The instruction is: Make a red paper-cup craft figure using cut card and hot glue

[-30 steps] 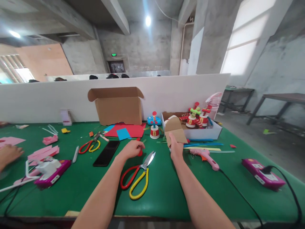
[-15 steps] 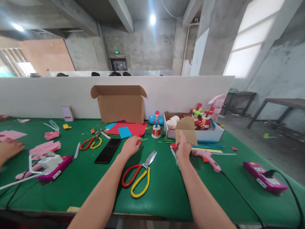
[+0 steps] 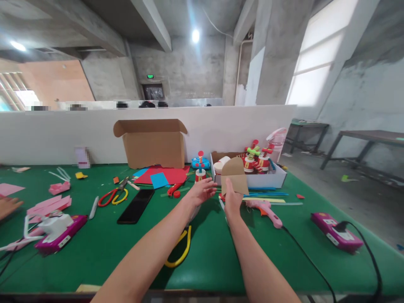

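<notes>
My right hand (image 3: 232, 202) is closed on a brown cardboard piece (image 3: 234, 176) with a rounded top, held upright above the green table (image 3: 214, 256). My left hand (image 3: 201, 191) hovers just left of it with fingers spread and nothing in them. Under my left forearm lie the large red-and-yellow scissors (image 3: 179, 252), mostly hidden. A small red piece (image 3: 174, 190) lies on the table left of my left hand. Right of my right hand lies a pink glue gun (image 3: 264, 210).
A white box (image 3: 271, 180) of finished paper toys stands behind the cardboard piece. An open cardboard box (image 3: 153, 143), coloured paper sheets (image 3: 160, 176), a black phone (image 3: 135, 206), smaller scissors (image 3: 112, 195) and purple power strips (image 3: 336, 232) are around. Another person's hand (image 3: 8, 206) is at far left.
My left hand let go of the small red piece and moved right toward the cardboard piece, now open. The right hand drew the cardboard slightly left. The view shifted.
</notes>
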{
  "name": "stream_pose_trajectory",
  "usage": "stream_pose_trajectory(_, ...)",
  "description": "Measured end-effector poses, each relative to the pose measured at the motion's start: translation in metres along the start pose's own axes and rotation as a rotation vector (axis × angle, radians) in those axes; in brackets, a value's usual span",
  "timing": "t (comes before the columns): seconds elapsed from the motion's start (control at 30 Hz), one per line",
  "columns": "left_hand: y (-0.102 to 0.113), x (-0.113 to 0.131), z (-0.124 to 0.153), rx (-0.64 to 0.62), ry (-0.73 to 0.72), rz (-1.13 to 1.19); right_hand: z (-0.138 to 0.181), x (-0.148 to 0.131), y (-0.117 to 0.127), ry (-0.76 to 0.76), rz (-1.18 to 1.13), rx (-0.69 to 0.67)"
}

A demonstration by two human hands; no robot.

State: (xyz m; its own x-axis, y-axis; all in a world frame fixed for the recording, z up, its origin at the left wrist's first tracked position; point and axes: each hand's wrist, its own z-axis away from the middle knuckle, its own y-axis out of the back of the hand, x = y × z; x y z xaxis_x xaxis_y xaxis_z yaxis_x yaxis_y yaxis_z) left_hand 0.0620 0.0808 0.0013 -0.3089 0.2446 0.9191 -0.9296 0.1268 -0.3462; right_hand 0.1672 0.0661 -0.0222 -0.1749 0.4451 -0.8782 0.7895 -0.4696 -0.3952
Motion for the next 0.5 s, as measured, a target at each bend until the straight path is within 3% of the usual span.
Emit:
stream_pose_trajectory(0.13,0.021,0.009,0.024,-0.023,-0.077,-0.055,0.001,-0.002,-0.003,-0.008,-0.007,0.085)
stream_pose_trajectory(0.27,0.055,0.040,0.044,0.019,-0.216,-0.094,0.000,0.001,-0.006,-0.040,-0.040,0.090)
stream_pose_trajectory(0.4,0.091,0.074,0.055,-0.017,-0.464,-0.019,0.000,0.006,-0.007,-0.055,-0.057,0.087)
stream_pose_trajectory(0.5,0.109,0.085,0.056,-0.020,-0.634,0.152,0.000,0.009,-0.007,-0.085,-0.043,0.080)
